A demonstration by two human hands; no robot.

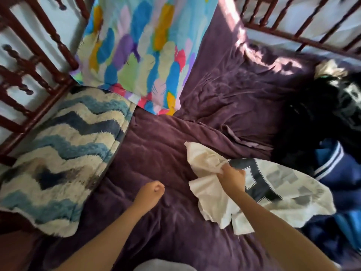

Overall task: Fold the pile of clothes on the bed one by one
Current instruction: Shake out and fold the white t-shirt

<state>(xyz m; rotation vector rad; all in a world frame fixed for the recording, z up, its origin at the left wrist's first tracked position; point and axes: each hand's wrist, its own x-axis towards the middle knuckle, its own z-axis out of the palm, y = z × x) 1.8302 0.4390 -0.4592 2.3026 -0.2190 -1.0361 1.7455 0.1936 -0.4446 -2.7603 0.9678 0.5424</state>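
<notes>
Right grip: right hand is clamped tight round a bunched-up wad of the white shirt, near its left end.
Left grip: left hand is curled into a fist with nothing in it, over the bedspread just left of the shirt and not touching the shirt.
Shirt: thin, crumpled cloth with a big dark block print and grey patches. It lies right of the bed's middle, its far side lapping onto the blue jacket.
Pile: a black garment and the white-striped jacket, heaped at the bed's right side.
Open room: the purple bedspread, soft and wrinkly, is bare between the hands and the pillows.
Edges: a shaggy zigzag pillow on the left, a smooth feather-print pillow propped at the back, and dark turned-wood rails behind them.
</notes>
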